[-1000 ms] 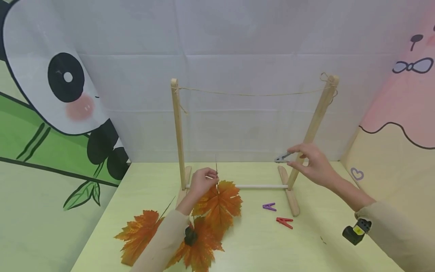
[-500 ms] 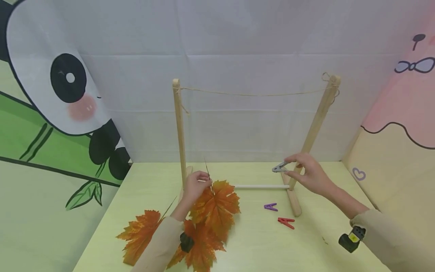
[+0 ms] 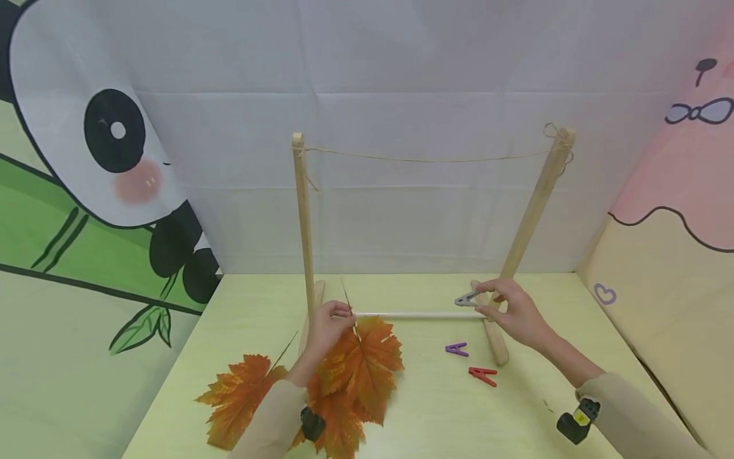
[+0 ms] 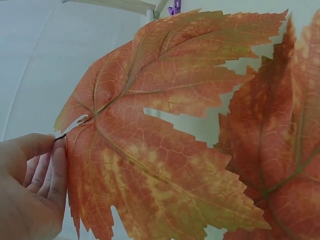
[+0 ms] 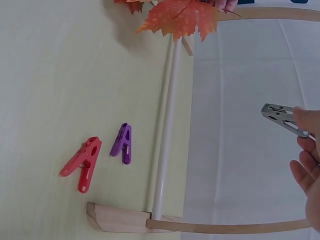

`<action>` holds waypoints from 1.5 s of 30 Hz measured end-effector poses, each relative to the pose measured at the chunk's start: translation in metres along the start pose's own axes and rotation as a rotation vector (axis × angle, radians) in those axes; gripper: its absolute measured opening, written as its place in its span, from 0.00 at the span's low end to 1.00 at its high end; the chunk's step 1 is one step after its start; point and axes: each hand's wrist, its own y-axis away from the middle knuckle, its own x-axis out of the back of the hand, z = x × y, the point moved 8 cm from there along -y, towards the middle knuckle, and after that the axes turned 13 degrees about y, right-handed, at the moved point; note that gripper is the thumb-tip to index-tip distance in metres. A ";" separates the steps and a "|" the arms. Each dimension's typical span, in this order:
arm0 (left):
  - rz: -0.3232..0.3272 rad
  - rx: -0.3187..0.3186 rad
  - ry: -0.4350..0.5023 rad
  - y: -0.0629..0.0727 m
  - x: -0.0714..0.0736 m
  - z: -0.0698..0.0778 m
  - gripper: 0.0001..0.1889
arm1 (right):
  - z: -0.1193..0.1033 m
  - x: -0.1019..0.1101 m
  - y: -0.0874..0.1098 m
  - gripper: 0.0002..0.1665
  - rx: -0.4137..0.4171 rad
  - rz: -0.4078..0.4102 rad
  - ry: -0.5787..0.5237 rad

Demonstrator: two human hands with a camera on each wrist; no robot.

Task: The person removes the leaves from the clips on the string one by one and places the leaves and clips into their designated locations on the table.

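My left hand pinches the thin stem of an orange maple leaf, and the leaf hangs down to the right of the fingers. In the left wrist view the leaf spreads wide beside thumb and fingertips. My right hand pinches a grey clothespin by its handle end, its nose pointing left. The right wrist view shows that clothespin between thumb and fingers. Above both hands a thin string runs between the two posts of a wooden stand.
A second maple leaf lies behind the held one, partly covered. Another leaf lies at the left, partly behind the left sleeve. A purple clothespin and a red clothespin lie on the table. A white rod joins the stand's feet.
Both hands have moved down: the left also slightly left with the leaf, the right slightly left with the grey clothespin. Both keep their pinch.
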 end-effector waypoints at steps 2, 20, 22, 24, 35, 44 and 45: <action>-0.001 0.004 0.021 0.002 0.000 -0.003 0.09 | 0.002 -0.005 0.004 0.20 -0.007 0.001 -0.008; 0.072 0.031 -0.050 0.017 0.004 -0.011 0.07 | 0.016 -0.022 0.018 0.18 -0.051 -0.027 -0.028; 0.080 0.064 -0.038 0.018 0.004 -0.015 0.09 | 0.017 -0.023 0.019 0.18 -0.054 -0.032 -0.028; 0.075 0.081 -0.024 0.019 0.003 -0.019 0.09 | 0.018 -0.024 0.019 0.18 -0.060 -0.034 -0.026; 0.068 0.180 0.099 0.031 -0.003 -0.037 0.10 | 0.023 -0.035 0.025 0.17 -0.085 -0.070 -0.041; 0.058 0.261 0.170 0.037 -0.006 -0.057 0.11 | 0.026 -0.044 0.030 0.17 -0.106 -0.108 -0.063; 0.055 0.265 0.174 0.038 -0.006 -0.058 0.11 | 0.026 -0.044 0.030 0.17 -0.102 -0.106 -0.060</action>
